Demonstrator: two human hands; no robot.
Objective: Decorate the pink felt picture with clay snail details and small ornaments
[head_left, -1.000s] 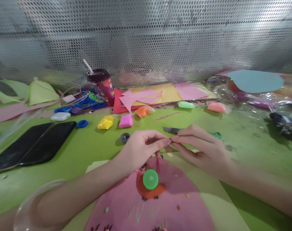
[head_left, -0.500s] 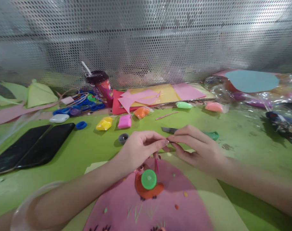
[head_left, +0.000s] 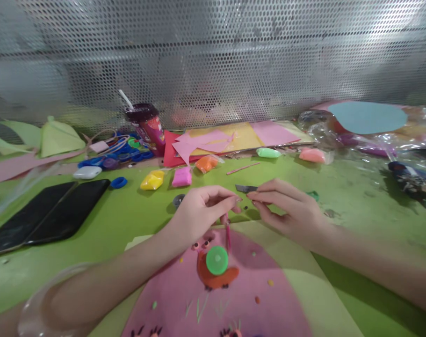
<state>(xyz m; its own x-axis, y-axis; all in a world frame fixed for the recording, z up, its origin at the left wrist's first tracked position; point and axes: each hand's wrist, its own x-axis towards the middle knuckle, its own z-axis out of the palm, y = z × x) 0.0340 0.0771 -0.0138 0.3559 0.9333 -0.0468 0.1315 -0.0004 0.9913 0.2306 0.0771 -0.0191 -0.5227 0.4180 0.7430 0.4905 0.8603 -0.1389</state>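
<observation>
Our left hand [head_left: 198, 213] arches above the top of a pink paper circle [head_left: 283, 295], its thumb and forefinger drawn together; the lower fingers curl around a slim pink stick [head_left: 228, 238], smooth and glossy, which points down over the paper. Our right hand [head_left: 297, 208] faces it, fingers bent and tips close together; we cannot tell whether anything is pinched there. The two sets of fingertips stand just apart, and near the gap a dark, grainy crumb [head_left: 246, 208] sits on the table [head_left: 360, 201], whose green surface is smooth with scuffs and stains.

The paper circle lies flat on a pale cream sheet [head_left: 314, 290]. On it we see a rounded orange clay figure [head_left: 207, 280] with bulging eyes, partly covered by a bright green disc [head_left: 217, 260], and around it small clay dots and thin green strands like grass.

Behind our right fingers lies a cutter with a flat metal blade [head_left: 246, 188]. Beyond our left hand are a round grey cap [head_left: 178, 201], a crinkled yellow packet [head_left: 152, 180], a squarish pink packet [head_left: 182, 177] and a ring of blue plastic [head_left: 119, 182]. A perforated metal panel [head_left: 213, 56] rises at the back, dull silver and closely dotted.
</observation>
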